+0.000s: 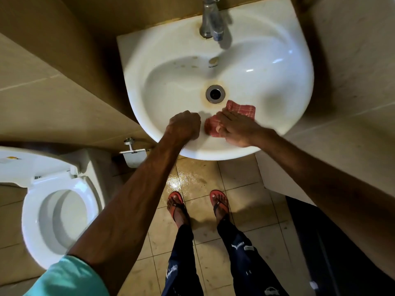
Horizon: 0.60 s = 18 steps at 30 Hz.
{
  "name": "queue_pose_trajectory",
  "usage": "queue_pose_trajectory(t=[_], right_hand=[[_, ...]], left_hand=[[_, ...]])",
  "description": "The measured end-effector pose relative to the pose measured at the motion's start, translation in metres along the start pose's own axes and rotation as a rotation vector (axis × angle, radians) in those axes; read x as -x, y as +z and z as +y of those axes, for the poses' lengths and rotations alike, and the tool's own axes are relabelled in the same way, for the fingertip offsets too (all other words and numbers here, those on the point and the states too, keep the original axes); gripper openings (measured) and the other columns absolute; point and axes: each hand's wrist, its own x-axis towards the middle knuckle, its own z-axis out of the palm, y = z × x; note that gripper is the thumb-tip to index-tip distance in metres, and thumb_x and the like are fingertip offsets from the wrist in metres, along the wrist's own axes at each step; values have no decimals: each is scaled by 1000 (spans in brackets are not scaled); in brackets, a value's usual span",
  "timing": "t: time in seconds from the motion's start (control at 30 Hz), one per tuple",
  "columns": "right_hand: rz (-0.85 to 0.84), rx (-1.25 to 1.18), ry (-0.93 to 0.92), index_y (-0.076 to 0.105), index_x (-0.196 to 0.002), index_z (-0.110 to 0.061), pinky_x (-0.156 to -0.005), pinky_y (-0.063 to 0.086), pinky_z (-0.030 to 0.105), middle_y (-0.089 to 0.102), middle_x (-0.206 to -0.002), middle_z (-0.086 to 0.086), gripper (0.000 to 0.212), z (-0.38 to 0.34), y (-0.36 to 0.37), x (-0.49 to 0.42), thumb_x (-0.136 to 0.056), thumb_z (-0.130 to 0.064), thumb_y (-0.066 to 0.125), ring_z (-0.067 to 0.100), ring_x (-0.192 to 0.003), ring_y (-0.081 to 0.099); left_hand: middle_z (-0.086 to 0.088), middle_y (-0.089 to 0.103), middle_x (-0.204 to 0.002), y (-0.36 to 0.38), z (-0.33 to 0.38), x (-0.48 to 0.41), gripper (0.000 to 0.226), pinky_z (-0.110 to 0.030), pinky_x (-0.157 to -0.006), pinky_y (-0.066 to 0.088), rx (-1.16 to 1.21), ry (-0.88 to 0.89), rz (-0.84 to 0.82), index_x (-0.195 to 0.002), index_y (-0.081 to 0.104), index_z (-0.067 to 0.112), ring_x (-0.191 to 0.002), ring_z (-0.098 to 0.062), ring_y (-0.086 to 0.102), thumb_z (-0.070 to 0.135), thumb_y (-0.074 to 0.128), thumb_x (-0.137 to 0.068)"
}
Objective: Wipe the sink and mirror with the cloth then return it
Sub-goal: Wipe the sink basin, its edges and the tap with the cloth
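Red checked cloth (242, 110) on sink (267, 60) inner wall just beside drain (215, 94), pressed by right hand (235, 129), fingers fairly straight. Fingers of left hand (184, 124) curled at near rim, apparently holding nothing.
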Motion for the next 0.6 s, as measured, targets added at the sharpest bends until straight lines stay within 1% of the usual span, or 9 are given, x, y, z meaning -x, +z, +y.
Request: queue_pose_trajectory(t=[0.07,0.1,0.13,0.23,0.37,0.43,0.53,0.57,0.6], right_hand=[[-38,-49,-24,39,-154,-23,-109,41,45,50,-152,9,47,-7,-6,23,-111,-42,32,28,-131,52],[-74,-61,-41,43,-152,-26,-103,42,42,59,-142,7,45,-11,-13,34,-111,-42,34,23,-117,58],[-113,-67,-56,44,-152,-28,-101,41,40,62,-136,7,45,-13,-19,43,-111,-43,34,21,-111,59],[-151,-56,-58,40,-157,-27,-103,34,36,57,-147,9,52,-12,-29,55,-110,-48,36,30,-128,57],[-63,-20,-51,47,-150,-25,-112,38,49,55,-144,8,46,-7,-18,35,-110,-47,38,33,-127,58],[-15,-69,-35,46,-150,-24,-109,41,47,54,-145,7,44,-2,-13,16,-109,-41,43,32,-130,55],[69,-74,-8,36,-157,-21,-119,35,48,36,-164,10,53,4,-11,-8,-109,-40,43,33,-151,36],[87,-80,-7,38,-157,-20,-120,35,49,38,-164,11,53,7,-10,-15,-108,-41,45,33,-150,36],[83,-83,-9,44,-153,-18,-115,40,49,47,-157,12,51,6,-11,-18,-107,-40,48,34,-144,45]], left_hand=[[-12,60,-138,-1,1,-1,43,-41,-97,52,-1,6,-14,-137,59,10,-124,-34,60,11,53,-94],[-13,60,-138,-1,0,-1,43,-41,-97,52,-9,13,-21,-136,59,9,-124,-35,60,11,53,-94],[-13,60,-138,-2,0,-2,43,-42,-97,52,-17,18,-26,-136,59,9,-124,-35,60,10,52,-94],[-12,59,-139,-2,-1,-2,45,-40,-99,51,-24,24,-30,-137,58,10,-126,-35,58,10,50,-92],[-12,59,-139,-2,-1,-4,45,-41,-99,51,-24,19,-47,-135,58,9,-126,-35,58,12,53,-91],[-12,58,-141,-4,1,-3,46,-40,-101,50,-10,7,-37,-138,57,10,-127,-35,58,13,55,-92],[-13,58,-142,-5,5,0,47,-43,-108,49,20,-12,-28,-141,55,8,-129,-34,57,15,57,-95],[-13,57,-143,-6,6,1,48,-44,-109,48,25,-17,-24,-143,54,8,-130,-34,57,16,58,-96],[-12,57,-144,-6,6,1,48,-44,-110,48,14,-16,-24,-143,54,8,-130,-33,56,16,58,-96]])
